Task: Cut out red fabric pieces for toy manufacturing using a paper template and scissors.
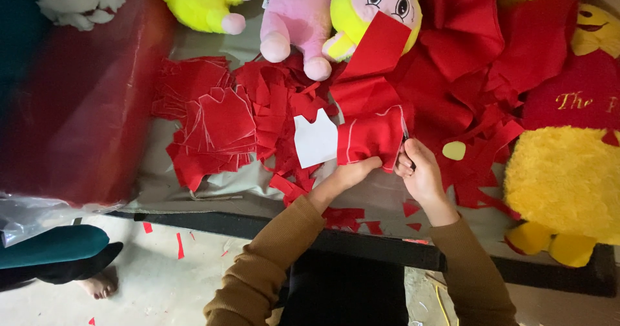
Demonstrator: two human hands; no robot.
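Both arms, in brown sleeves, rose from 6 o'clock and converged toward 12. The left hand [354, 173] lay palm-down, its fingers curled and pinched shut, wrist angled toward 1 o'clock. The right hand [420, 172] sat just beside it at 3 o'clock, fingers folded tight in a grip, knuckles facing left.

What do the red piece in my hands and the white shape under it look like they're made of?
The red piece looks like felt or soft fabric: matte, folding limply, with pale marked lines. The white shape seems to be stiff paper or card: flat, smooth, with crisp edges. The material can't be confirmed.
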